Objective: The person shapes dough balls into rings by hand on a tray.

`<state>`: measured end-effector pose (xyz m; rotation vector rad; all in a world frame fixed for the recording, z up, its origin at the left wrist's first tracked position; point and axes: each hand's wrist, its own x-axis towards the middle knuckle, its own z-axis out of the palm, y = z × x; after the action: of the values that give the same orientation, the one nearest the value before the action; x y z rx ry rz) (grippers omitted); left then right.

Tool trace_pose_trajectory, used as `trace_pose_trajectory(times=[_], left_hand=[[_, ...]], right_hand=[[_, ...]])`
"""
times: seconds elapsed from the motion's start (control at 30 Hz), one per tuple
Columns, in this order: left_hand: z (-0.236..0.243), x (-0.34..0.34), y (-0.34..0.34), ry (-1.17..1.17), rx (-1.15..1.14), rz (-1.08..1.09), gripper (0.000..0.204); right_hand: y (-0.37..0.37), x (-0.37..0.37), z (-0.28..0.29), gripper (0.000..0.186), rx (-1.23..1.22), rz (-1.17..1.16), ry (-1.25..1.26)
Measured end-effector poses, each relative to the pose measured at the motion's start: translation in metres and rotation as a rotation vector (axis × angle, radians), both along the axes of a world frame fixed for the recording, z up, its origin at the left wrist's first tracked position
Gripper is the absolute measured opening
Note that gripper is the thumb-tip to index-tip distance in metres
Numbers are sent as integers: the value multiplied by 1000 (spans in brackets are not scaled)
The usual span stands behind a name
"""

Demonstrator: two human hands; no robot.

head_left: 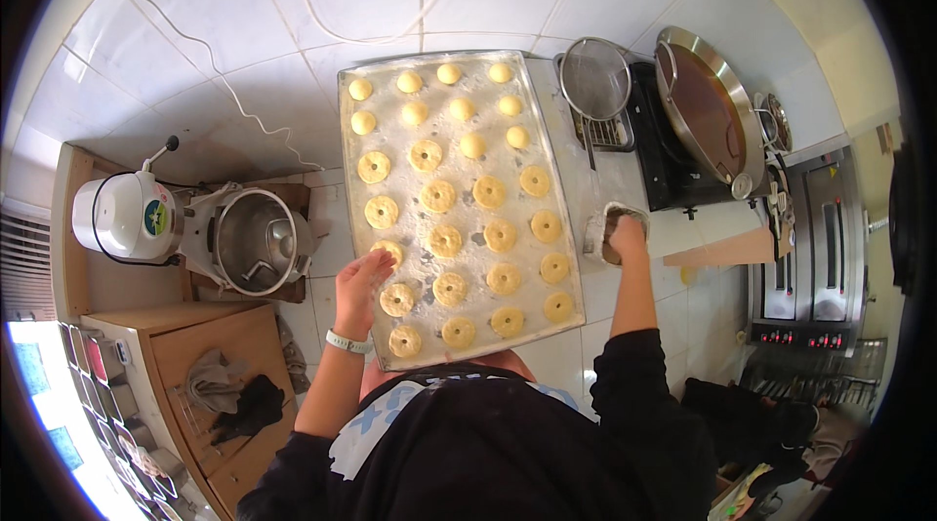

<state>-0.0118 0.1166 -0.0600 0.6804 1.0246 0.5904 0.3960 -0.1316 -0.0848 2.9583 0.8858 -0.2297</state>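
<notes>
A large floured baking tray (429, 311) stretches in front of me, carrying rows of pale yellow dough. Toward its far end are round dough balls (461, 108); nearer to me lie flattened dough rings (438, 196), each with a hole in the middle. My left hand (363, 285), with a pale band on its wrist, is at the tray's left edge. Its fingers are stretched out over a dough ring (389, 250), partly covering it; whether they touch it I cannot tell. My right hand (629, 237) reaches into a small container (594, 237) right of the tray, which hides its fingertips.
Behind the container, a wide pan of brown liquid (705, 106) sits on a black stove (656, 165), beside a round mesh strainer (595, 79). On the left stand a mixer (127, 219) with a steel bowl (259, 243) and a wooden cabinet (210, 355). An oven (805, 248) is far right.
</notes>
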Motion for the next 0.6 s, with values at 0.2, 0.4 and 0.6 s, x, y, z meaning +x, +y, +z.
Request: trace_pose_trajectory(times=[0.2,0.4,0.6], left_hand=[[6,55,-21,-102,-99,-152,22],[13,106,-34,-302,-346,-267,58],[17,147,-16,-714,-645,-398,90]], right_hand=[[-6,-4,-6,14,115,-5,17],[32,-80,102,36,209,150,250],[116,-168,58,61,469,755,152]])
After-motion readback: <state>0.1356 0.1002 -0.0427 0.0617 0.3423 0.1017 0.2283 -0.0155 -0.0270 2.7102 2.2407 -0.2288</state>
